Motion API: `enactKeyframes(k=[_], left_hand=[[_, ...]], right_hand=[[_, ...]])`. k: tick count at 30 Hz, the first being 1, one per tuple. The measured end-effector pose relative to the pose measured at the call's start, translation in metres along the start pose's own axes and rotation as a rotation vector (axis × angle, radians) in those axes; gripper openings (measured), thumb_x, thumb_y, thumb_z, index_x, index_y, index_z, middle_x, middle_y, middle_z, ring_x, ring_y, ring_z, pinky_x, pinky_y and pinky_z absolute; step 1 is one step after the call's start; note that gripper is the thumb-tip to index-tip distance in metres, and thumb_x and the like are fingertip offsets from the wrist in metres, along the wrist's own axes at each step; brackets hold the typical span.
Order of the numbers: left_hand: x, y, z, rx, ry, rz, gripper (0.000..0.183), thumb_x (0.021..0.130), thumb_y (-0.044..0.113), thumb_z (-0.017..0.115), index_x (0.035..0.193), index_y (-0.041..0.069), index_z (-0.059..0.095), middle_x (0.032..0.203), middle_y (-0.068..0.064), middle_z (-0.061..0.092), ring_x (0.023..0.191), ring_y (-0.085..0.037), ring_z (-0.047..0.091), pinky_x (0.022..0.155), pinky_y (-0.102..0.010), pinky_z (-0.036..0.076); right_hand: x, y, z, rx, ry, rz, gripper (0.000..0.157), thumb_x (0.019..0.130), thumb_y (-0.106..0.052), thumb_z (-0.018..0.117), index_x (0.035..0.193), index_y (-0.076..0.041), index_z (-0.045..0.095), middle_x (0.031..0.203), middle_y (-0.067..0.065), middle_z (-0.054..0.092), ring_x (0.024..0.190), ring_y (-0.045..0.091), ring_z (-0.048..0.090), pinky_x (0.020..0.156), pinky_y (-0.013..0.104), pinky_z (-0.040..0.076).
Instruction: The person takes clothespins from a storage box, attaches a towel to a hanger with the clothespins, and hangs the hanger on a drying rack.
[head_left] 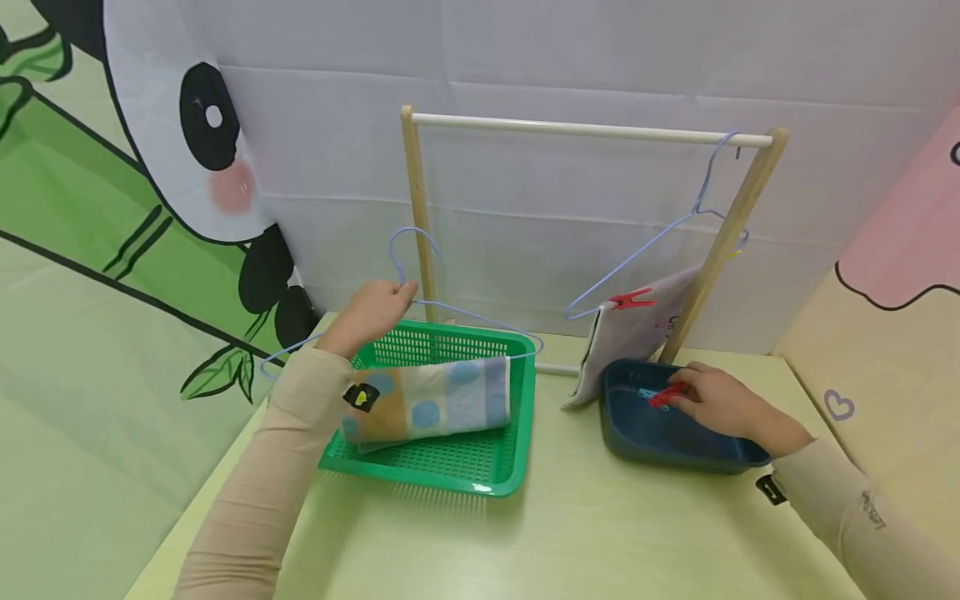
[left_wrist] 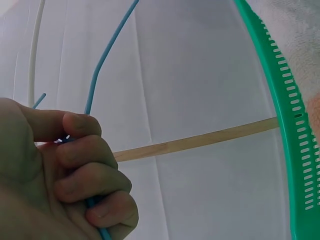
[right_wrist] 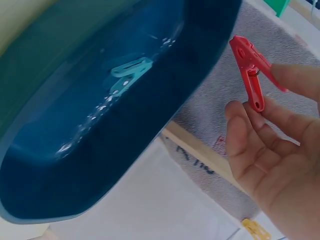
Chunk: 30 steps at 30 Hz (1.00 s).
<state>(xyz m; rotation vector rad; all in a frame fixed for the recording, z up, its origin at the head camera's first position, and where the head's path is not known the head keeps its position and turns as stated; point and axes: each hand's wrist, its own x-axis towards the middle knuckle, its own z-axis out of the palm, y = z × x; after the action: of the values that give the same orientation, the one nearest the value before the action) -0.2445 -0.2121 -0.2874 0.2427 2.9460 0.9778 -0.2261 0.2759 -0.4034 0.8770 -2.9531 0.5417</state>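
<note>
My left hand (head_left: 372,315) grips a blue clothes hanger (head_left: 480,316) just below its hook, fingers curled round the wire in the left wrist view. A folded towel with blue dots (head_left: 457,400) lies across the green basket (head_left: 522,417); its top edge meets the hanger's lower bar. Between thumb and fingers, my right hand (head_left: 723,400) pinches a red clothespin (right_wrist: 248,67) above the dark blue basin (head_left: 637,450). A teal clothespin (right_wrist: 131,75) lies inside that basin.
Behind stands a drying rack with a white rail (head_left: 562,127) and wooden posts. From its right end hangs another blue hanger (head_left: 637,254), bearing a grey towel (head_left: 630,342) held by a red clothespin (head_left: 632,299) and a yellow clip (right_wrist: 256,229).
</note>
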Motion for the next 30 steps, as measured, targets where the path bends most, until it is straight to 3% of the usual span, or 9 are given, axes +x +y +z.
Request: enactKeyframes(k=[6,14,21,30], left_hand=[[-0.004,0.001,-0.006,0.001,-0.047,0.05,0.051,0.104,0.037,0.029,0.065,0.009,0.046,0.055,0.0,0.033,0.05,-0.016,0.029,0.055,-0.033,0.031],[-0.009,0.005,-0.016,0.002,-0.094,0.07,0.047,0.104,0.036,0.031,0.087,0.004,0.06,0.064,-0.005,0.039,0.056,-0.02,0.032,0.063,-0.035,0.033],[-0.017,0.013,-0.022,-0.013,-0.084,0.098,0.049,0.103,0.039,0.033,0.09,0.004,0.063,0.062,-0.004,0.038,0.055,-0.02,0.032,0.063,-0.035,0.033],[-0.023,0.013,-0.023,-0.008,-0.078,0.168,0.045,0.104,0.033,0.036,0.09,0.003,0.066,0.067,-0.006,0.044,0.059,-0.02,0.037,0.062,-0.035,0.035]], right_hand=[[0.001,-0.011,-0.002,-0.002,0.027,-0.046,0.023,0.086,-0.013,0.069,0.105,-0.001,0.063,0.091,0.002,0.058,0.075,0.012,0.059,0.064,0.033,0.049],[0.002,-0.027,-0.002,0.008,0.073,-0.048,0.031,0.085,-0.013,0.072,0.11,0.002,0.063,0.092,0.004,0.061,0.077,0.015,0.059,0.066,0.033,0.048],[0.005,-0.041,-0.001,0.029,0.093,-0.049,0.032,0.084,-0.016,0.073,0.111,0.0,0.064,0.094,0.003,0.061,0.079,0.014,0.058,0.066,0.032,0.047],[0.011,-0.053,0.003,0.071,0.144,-0.15,0.03,0.084,-0.013,0.073,0.111,-0.004,0.065,0.097,0.003,0.059,0.081,0.016,0.06,0.066,0.032,0.049]])
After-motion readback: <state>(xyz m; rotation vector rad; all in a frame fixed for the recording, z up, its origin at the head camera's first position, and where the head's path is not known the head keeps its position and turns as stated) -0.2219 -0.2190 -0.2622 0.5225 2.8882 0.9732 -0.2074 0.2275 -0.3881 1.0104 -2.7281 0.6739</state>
